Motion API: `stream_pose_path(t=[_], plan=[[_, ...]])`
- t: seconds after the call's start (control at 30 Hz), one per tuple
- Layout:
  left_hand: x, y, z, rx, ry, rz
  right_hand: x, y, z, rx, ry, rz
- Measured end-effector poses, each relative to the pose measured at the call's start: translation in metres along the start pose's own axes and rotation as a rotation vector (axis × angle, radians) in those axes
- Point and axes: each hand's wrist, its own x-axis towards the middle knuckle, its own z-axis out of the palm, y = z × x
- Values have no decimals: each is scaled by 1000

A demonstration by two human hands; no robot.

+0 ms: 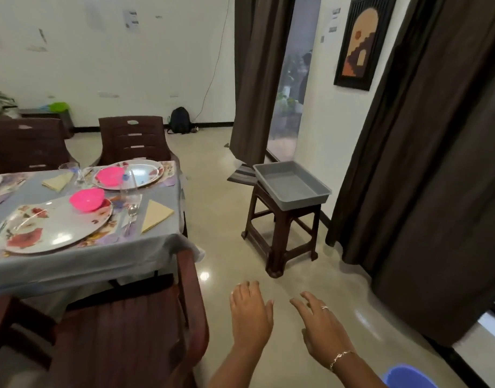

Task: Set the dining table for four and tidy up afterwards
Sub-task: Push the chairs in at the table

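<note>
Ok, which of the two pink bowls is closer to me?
The pink bowl on the near flowered plate; the other bowl sits farther back on the far plate.

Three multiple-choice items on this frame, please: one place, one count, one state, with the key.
1. Where does the grey tray stand? A on a chair seat; B on the brown stool; C on the floor.
2. How many pink bowls show? A one; B two; C four.
3. What do the left hand and right hand hold? A a plate; B a napkin; C nothing.
Key: B, it rests atop the stool; B, two show, no more; C, both are open and empty.
</note>
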Motion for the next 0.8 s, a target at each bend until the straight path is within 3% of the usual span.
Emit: stream_pose_path(t=[0.57, 0.8], plan=[[237, 18, 71, 1, -48, -319, 293, 130, -25, 87, -24, -297], [334, 6, 81, -31, -22, -400, 415, 139, -29, 104, -67, -404]])
